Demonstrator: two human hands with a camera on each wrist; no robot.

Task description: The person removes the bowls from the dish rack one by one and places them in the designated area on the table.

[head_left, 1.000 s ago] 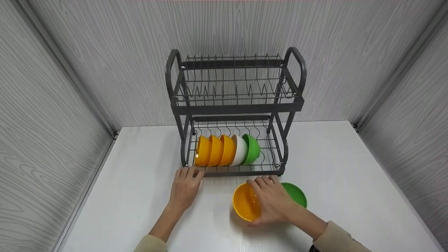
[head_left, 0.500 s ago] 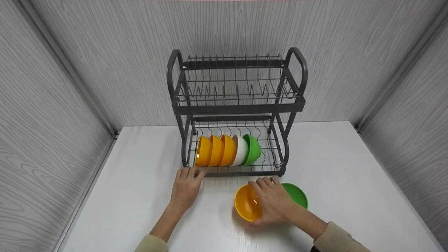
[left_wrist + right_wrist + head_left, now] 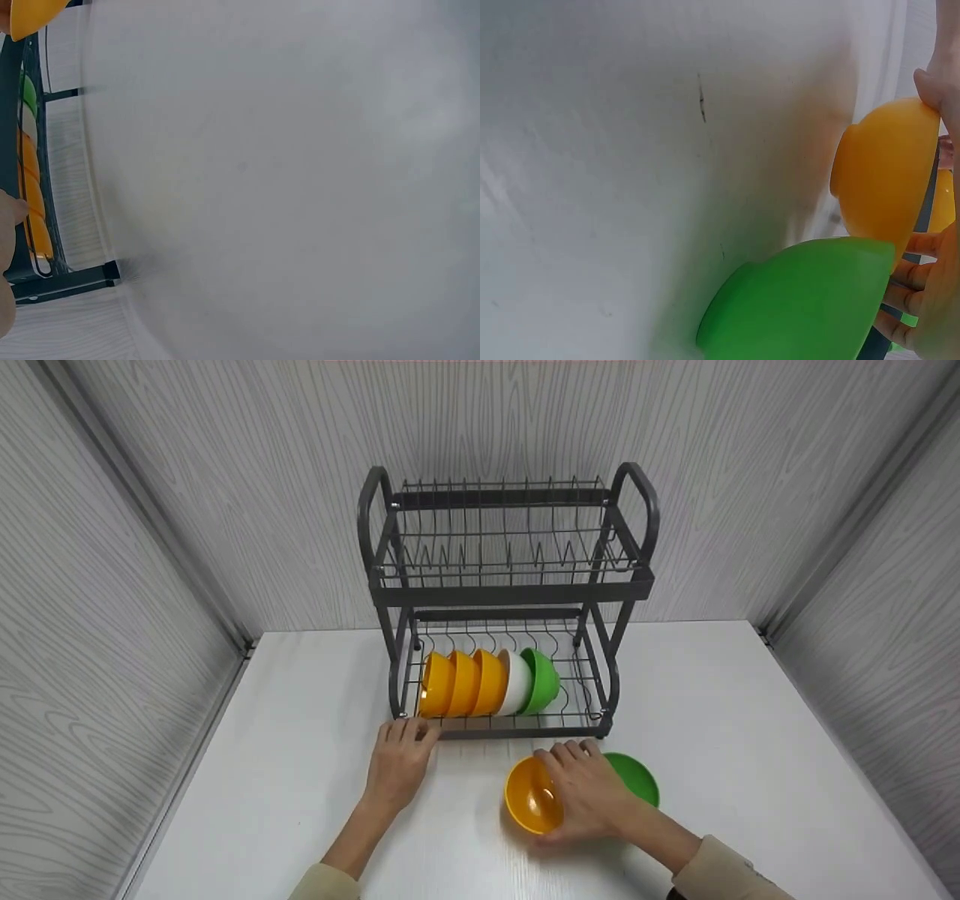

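Observation:
My right hand (image 3: 589, 791) grips an orange bowl (image 3: 532, 799), thumb at the near rim and fingers at the far rim. Beside it on the right is a green bowl (image 3: 634, 776), partly hidden behind that hand; the right wrist view shows both bowls (image 3: 889, 165) from the side, close together. At the front left corner of the dark two-tier dish rack (image 3: 517, 731), my left hand (image 3: 397, 761) holds the front rail with curled fingers. On the rack's lower tier, several orange bowls (image 3: 465, 686), a white bowl (image 3: 514, 686) and a green one (image 3: 541, 682) stand on edge in a row.
The upper tier (image 3: 510, 592) of the rack has upright wire dividers and side handles. Right of the green bowl, bare wires show on the lower tier. Behind the rack rises a grey wood-grain wall (image 3: 502, 420), with side walls left and right of the white table (image 3: 300, 757).
The orange bowl and my right hand have shifted very slightly to the right. My left hand stays at the rack's corner, and the bowls on the rack have not moved.

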